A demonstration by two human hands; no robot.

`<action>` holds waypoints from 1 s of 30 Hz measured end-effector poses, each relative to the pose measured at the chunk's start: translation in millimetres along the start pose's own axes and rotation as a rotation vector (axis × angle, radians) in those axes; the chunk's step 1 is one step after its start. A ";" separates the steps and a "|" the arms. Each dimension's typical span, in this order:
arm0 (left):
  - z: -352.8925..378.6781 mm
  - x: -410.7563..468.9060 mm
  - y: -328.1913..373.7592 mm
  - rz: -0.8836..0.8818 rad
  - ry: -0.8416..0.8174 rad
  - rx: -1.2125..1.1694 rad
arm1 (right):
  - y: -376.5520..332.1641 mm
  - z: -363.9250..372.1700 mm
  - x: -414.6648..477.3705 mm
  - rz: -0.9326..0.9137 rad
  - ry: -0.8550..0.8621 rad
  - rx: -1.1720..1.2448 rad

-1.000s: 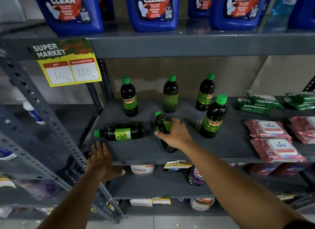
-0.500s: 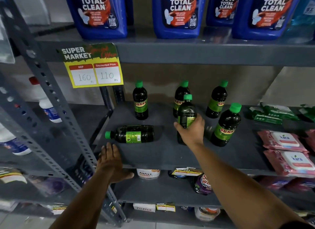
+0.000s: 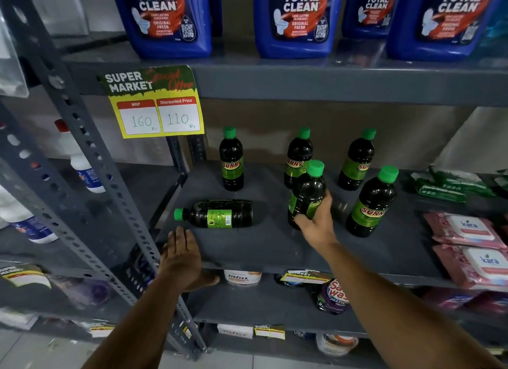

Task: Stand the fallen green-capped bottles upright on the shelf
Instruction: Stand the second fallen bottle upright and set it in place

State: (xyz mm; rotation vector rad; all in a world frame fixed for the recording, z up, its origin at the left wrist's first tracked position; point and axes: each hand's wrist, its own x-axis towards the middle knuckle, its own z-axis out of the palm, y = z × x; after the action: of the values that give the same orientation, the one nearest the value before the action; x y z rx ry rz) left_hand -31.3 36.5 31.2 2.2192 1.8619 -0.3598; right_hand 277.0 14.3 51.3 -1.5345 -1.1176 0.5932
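Observation:
My right hand [image 3: 316, 224] is wrapped around the lower body of a dark green-capped bottle [image 3: 309, 188], which stands upright on the grey shelf [image 3: 275, 247]. One more such bottle [image 3: 220, 214] lies on its side at the shelf's left, cap pointing left. My left hand [image 3: 182, 256] rests flat on the shelf's front edge just below that fallen bottle, fingers spread, holding nothing. Several other green-capped bottles stand upright: one at the back left [image 3: 231, 159], one behind the held bottle [image 3: 298, 154], one at the back right [image 3: 357, 159] and one at the front right [image 3: 372, 202].
Blue Total Clean jugs [image 3: 294, 16] fill the shelf above. A yellow price tag [image 3: 156, 103] hangs from that shelf's edge. Pink wipe packs [image 3: 472, 242] and green packs [image 3: 450, 186] lie to the right. A slotted steel upright [image 3: 90, 176] runs diagonally at the left.
My right hand has tipped the middle bottle from lying on the shelf up to standing and still grips it. My left hand has stayed on the shelf edge.

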 end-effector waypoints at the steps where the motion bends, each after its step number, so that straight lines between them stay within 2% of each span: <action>1: 0.6 0.0 -0.3 -0.001 -0.001 -0.006 | 1.9 -5.4 0.0 -0.004 -0.040 -0.027; 3: 0.4 -0.2 0.3 0.001 -0.004 -0.014 | 4.6 -15.4 1.7 0.002 -0.060 -0.117; 6: -1.6 0.6 2.1 0.001 -0.011 -0.013 | 4.1 -19.1 6.3 -0.024 0.002 -0.235; 10: -2.4 0.4 0.2 0.000 -0.009 -0.007 | 1.1 -10.2 3.9 0.046 -0.048 -0.157; 13: -1.8 -0.4 1.5 0.005 -0.018 0.000 | 1.4 -7.0 0.4 0.039 0.046 -0.219; 18: -2.3 1.2 -0.1 0.002 -0.016 -0.002 | 4.9 -7.7 -3.6 0.084 -0.096 -0.259; 21: -1.5 1.2 -0.1 0.005 -0.019 -0.004 | 5.2 -5.0 -9.5 0.088 0.054 -0.459; 26: -2.5 -0.2 1.1 0.001 -0.018 -0.003 | 5.9 -1.1 -14.5 0.146 -0.004 -0.328; 30: -3.0 -1.1 0.8 0.002 -0.020 -0.001 | 6.1 -1.0 -15.5 0.166 0.015 -0.343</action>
State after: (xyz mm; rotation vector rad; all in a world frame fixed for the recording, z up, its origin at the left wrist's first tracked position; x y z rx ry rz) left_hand -30.6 36.4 34.5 2.2084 1.8495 -0.3793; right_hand 273.2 0.4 42.9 -1.9378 -1.1290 0.5172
